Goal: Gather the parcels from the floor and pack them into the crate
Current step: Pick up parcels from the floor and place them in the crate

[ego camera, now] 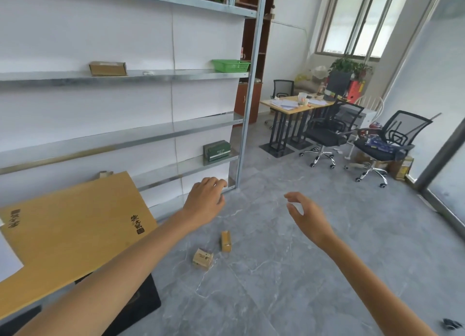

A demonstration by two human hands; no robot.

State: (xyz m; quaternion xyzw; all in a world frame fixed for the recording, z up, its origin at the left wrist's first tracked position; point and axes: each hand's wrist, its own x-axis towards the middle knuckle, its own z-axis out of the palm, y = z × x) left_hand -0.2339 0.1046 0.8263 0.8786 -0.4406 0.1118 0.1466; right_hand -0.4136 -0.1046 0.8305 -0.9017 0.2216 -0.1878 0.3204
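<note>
Big metal rack (247, 84) ran along the wall, left of & beyond the fingers. Grey floor (289, 272) spread under everything. A flat tan board (75, 230) lay tilted far left of the fingers w/ something black beneath. Crate? Couldn't tell. Office chairs (327, 134) & a worktop (289, 105) stood well off to the right, no bother.

Left hand (205, 202) hung loosely curled, holding nothing. Right hand (307, 215) was spread & relaxed, also empty.

Two small boxes sat on the floor below & between the fingers: the upright parcel (226, 240) & the tipped parcel (203, 259), close but apart. Best approach, I'd judge: one hand per parcel, straight down, grip across the short sides. Board's corner nr the left arm looked the only snag.
</note>
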